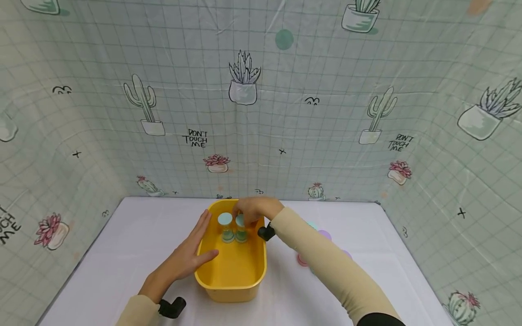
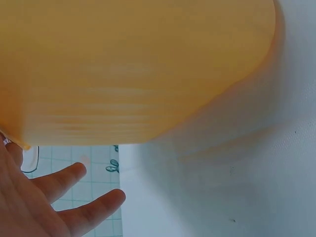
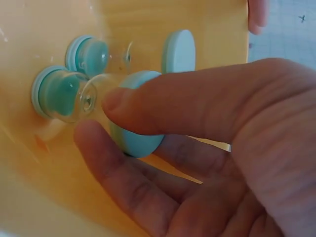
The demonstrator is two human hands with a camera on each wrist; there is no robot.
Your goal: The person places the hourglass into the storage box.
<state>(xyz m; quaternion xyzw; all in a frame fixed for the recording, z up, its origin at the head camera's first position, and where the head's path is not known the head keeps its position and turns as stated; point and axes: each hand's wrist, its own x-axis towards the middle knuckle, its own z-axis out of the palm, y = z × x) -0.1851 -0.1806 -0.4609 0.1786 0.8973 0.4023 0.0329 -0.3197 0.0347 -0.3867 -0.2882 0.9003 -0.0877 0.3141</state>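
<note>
The right hand (image 1: pixel 257 210) pinches one hourglass (image 3: pixel 69 98) by its top cap; the second hourglass (image 1: pixel 226 228) stands just left of that hand. Both are inside the bin (image 1: pixel 230 271), whose rim runs beneath the left hand's (image 1: pixel 188 254) extended thumb.

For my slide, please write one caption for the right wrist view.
Right grip holding one clear, pale-topped container beside another inside a yellow tub.
</note>
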